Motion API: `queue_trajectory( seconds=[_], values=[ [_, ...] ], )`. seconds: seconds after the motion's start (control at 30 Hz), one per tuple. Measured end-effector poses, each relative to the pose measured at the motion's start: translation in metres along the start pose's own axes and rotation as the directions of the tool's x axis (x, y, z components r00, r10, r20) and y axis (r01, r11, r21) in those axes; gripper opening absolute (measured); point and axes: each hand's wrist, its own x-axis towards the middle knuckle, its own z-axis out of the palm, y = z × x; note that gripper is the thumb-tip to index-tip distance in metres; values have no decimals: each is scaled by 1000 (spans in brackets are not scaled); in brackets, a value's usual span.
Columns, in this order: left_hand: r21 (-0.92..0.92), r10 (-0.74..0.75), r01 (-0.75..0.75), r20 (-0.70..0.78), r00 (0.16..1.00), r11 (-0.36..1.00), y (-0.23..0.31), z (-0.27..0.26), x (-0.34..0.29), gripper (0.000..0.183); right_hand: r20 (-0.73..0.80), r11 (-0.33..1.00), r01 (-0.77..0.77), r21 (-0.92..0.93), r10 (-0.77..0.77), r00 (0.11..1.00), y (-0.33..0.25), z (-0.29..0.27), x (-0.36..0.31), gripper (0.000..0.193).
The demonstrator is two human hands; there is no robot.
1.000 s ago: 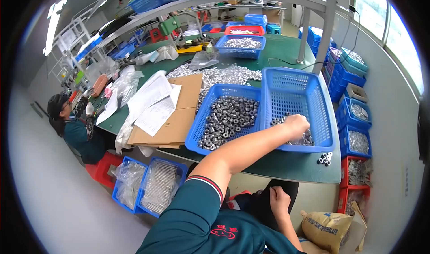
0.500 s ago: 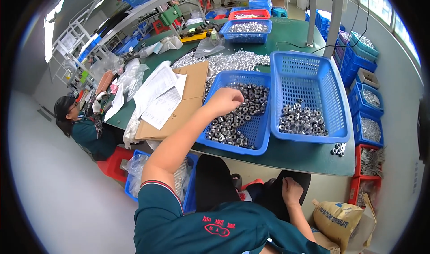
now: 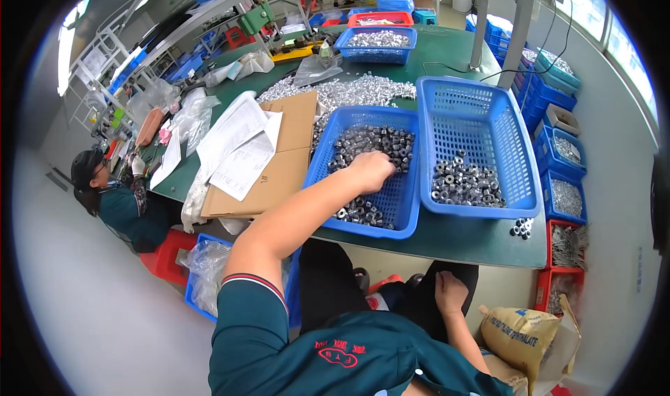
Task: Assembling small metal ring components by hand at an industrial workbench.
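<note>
My left hand (image 3: 372,171) is down in the nearer blue basket (image 3: 413,207), over a heap of small dark-and-silver ring-shaped metal pieces (image 3: 363,211). Its fingers are curled downward and closed, and their tips are hidden from view. Resting on my right thigh, my right hand (image 3: 451,292) has its fingers folded in; whatever it may hold is hidden. Beside the nearer basket, on the right, stands a larger tilted blue basket (image 3: 488,110) with similar ring-shaped pieces (image 3: 466,185) gathered at its near end.
Brown cardboard (image 3: 296,134) with paper sheets (image 3: 244,151) lies to the left. Loose silver pieces (image 3: 356,92) spread behind the baskets. A few rings (image 3: 520,228) sit near the right table edge. Stacked bins (image 3: 564,193) and a sack (image 3: 520,330) stand right; a co-worker (image 3: 118,204) sits left.
My left hand has moved nearer and slightly right within the basket, lower over the pieces. My right hand stays on my thigh. The whole view has shifted slightly.
</note>
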Motion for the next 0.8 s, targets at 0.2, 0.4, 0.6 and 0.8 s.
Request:
queue_trajectory(
  seconds=[0.2, 0.4, 0.6, 0.8],
  values=[
    [-59, -39, 40, 12, 999, 997, 0, 3, -1, 18, -19, 1000, -13, -10, 13, 1000, 5, -2, -2, 16],
    [49, 92, -89, -48, 995, 995, 2, 9, -7, 14, -61, 999, 40, 12, -40, 997, 4, 3, -4, 15],
    [-95, 67, -63, 43, 997, 994, 1, -2, -7, 19, -72, 999, 33, 14, -31, 997, 4, 1, -4, 14],
    [-130, 39, -19, 158, 987, 991, -4, 4, 0, 22, -93, 1000, 29, 11, -27, 995, 5, 0, -2, 15]
  ],
)
